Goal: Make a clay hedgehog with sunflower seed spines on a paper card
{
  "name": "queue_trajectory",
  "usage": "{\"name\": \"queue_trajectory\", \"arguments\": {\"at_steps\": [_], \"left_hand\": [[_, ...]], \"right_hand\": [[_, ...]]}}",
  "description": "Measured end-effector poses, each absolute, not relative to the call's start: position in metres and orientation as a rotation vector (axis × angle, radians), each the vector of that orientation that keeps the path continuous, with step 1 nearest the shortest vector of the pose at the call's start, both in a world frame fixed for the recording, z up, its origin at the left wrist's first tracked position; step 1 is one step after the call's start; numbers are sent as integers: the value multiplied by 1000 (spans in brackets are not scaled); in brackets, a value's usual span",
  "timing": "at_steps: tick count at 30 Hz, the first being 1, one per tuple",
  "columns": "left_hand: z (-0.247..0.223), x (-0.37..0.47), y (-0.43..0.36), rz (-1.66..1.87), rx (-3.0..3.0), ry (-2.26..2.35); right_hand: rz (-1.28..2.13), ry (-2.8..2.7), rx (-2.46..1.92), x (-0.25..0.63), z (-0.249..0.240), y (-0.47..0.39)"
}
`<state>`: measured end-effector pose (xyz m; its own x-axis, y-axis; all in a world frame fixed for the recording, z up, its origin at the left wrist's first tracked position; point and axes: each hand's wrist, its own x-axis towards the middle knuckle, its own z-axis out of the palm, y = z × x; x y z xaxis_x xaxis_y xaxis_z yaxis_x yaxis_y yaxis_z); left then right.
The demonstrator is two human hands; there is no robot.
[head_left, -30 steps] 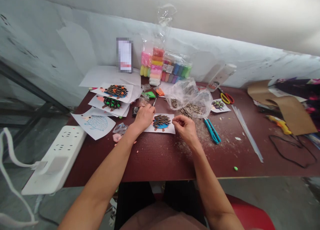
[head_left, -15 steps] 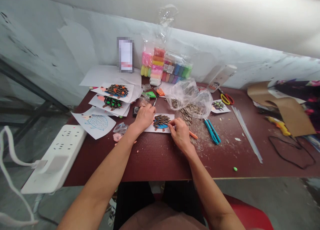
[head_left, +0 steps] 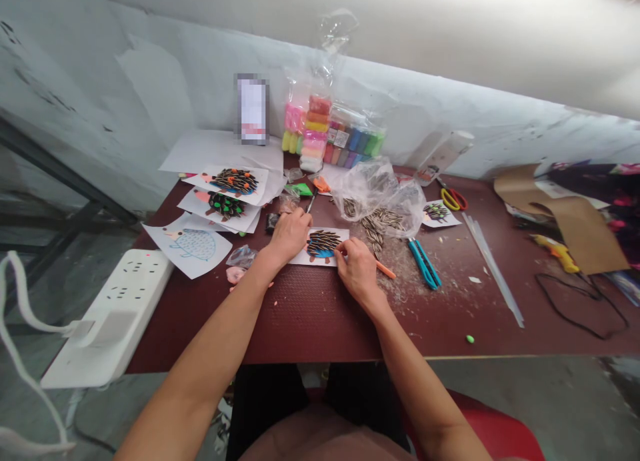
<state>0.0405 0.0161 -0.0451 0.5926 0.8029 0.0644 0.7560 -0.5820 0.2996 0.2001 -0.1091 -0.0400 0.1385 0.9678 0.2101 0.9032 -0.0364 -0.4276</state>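
Note:
A white hedgehog card point(head_left: 327, 261) lies flat in the middle of the table, its blue clay body covered with rows of striped sunflower seeds point(head_left: 324, 239). My left hand point(head_left: 290, 236) holds the card down at its left end, fingers bent over the edge and hiding the hedgehog's face. At the right end of the body, my right hand point(head_left: 357, 266) pinches thumb and forefinger together on what looks like a sunflower seed, mostly hidden by the fingertips. Behind that hand, a loose pile of sunflower seeds point(head_left: 381, 226) spills from a clear plastic bag point(head_left: 367, 184).
Finished-looking hedgehog cards point(head_left: 234, 182) and a blue drawing point(head_left: 193, 244) lie left. Right are a teal cutter point(head_left: 424, 264), scissors point(head_left: 454, 199), glue sticks point(head_left: 494, 269) and a yellow glue gun point(head_left: 557, 253). Coloured clay packs point(head_left: 315, 137) stand behind; a power strip point(head_left: 113, 314) is at left.
My right hand has shifted slightly left along the hedgehog's right side, still pinching. My left hand and the card have stayed nearly in place.

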Motion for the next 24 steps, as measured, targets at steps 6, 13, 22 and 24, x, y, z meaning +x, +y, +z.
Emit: {"name": "queue_trajectory", "arguments": {"at_steps": [6, 13, 22, 24], "left_hand": [[-47, 40, 17, 296, 2595, 1279], [-47, 41, 16, 296, 2602, 1281], [-44, 41, 15, 270, 2590, 1284], [-44, 41, 16, 260, 2591, 1284]], "right_hand": [[156, -1846, -2025, 197, -38, -107], [147, -1883, -2088, 193, -35, -102], [184, -1767, -2080, 204, -26, -109], [156, -1704, -2108, 215, -21, -109]]}}
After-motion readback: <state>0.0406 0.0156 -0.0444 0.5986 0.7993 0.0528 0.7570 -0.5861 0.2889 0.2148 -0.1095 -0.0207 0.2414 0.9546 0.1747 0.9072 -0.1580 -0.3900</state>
